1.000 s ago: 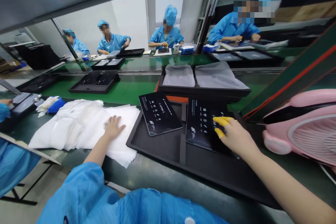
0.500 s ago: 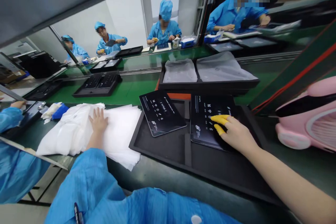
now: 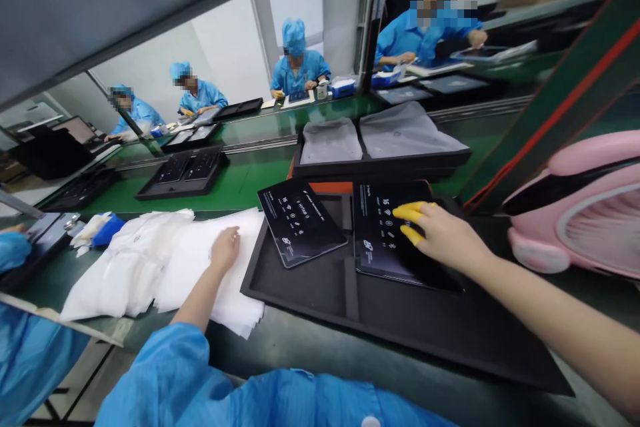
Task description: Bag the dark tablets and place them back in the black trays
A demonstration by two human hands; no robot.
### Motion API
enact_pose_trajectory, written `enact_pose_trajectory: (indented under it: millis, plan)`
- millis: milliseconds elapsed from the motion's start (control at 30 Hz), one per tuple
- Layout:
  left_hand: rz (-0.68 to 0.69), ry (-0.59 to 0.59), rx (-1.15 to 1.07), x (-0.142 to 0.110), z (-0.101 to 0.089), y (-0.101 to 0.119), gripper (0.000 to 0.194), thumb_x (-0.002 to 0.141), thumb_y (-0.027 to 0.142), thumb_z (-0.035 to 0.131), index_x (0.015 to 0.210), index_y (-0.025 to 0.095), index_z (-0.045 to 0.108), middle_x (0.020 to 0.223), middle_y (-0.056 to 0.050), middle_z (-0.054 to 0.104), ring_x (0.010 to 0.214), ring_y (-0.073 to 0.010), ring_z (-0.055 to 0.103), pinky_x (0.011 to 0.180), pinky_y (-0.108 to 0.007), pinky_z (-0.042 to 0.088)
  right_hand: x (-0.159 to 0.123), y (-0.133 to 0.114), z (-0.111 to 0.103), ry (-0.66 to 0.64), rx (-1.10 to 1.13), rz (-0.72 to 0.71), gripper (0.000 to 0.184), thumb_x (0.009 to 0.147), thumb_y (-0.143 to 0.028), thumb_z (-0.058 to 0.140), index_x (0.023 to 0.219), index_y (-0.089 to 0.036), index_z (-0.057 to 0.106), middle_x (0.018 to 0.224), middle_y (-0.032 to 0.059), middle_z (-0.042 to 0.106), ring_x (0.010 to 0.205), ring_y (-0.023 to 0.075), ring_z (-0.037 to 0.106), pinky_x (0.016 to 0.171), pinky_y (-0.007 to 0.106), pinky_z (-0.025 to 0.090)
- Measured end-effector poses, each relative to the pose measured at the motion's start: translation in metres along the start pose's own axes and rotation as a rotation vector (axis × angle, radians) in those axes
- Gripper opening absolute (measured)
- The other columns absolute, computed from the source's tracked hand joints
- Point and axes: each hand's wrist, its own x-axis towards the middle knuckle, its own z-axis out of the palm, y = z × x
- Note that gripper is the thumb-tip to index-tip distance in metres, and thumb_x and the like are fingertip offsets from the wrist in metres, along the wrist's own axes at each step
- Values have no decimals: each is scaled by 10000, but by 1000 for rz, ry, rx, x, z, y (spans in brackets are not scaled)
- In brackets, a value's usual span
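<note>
My right hand [image 3: 440,232], with yellow finger cots on some fingertips, lies over a black tablet [image 3: 373,223] printed with white icons. Its fingers are stretched out and apart on the tablet's face. This tablet rests in the right compartment of a black tray [image 3: 300,293]. A second black tablet [image 3: 303,220] lies askew over the tray's left compartment, near the divider. My left hand [image 3: 226,248] is on a fanned stack of thin white sleeves [image 3: 190,260], fingers slightly bent and pointing right; nothing shows held in it.
Behind the tray sits another black tray [image 3: 380,163] with two items in translucent sleeves. A pink fan [image 3: 585,213] stands at right. Further left are a tray of tablets [image 3: 183,173] and a blue packet [image 3: 107,232]. Co-workers in blue sit across the green bench and at far left.
My left hand has slid right across the white sleeves, from fingers spread flat to slightly bent. My right hand stays on the tablet. The head view has shifted a little.
</note>
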Motion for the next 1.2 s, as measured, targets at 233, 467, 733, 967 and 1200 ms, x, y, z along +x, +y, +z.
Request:
enact_pose_trajectory:
  millis: [233,467,733,967,1200]
  plan:
    - [-134,-169,85,-4,8,44,318,839,452,371,930,188,524,882,-82,646,831,-232,599,638,-282,376,100,22,-13,-342,-206,207,492,779,-407,505,1190,-138,525,1220,148,499,1099,296,454,879,391,407]
    - [-202,-56,101,1,12,40,239,867,255,292,788,190,509,867,-78,630,851,-217,579,602,-272,335,136,32,17,-696,-186,347,372,833,-367,433,1070,-144,613,1084,145,605,965,271,574,744,340,433]
    - [-201,37,-44,7,18,28,220,814,383,425,789,179,505,864,-105,602,858,-253,557,667,-307,368,170,31,-55,-606,-154,236,501,837,-504,392,881,-86,663,918,138,646,844,198,590,688,293,384]
    - [-292,249,-321,11,15,13,189,784,203,426,597,204,398,616,-27,506,703,-202,529,677,-302,363,134,6,-122,-400,27,-87,394,573,-571,678,589,-178,650,600,-2,617,610,129,571,630,283,398]
    - [-347,555,-550,11,-52,2,167,811,169,294,664,205,366,651,13,450,711,-139,478,689,-250,382,47,-32,-216,160,190,367,445,440,-579,710,571,-159,644,416,-72,503,393,26,395,502,265,334]
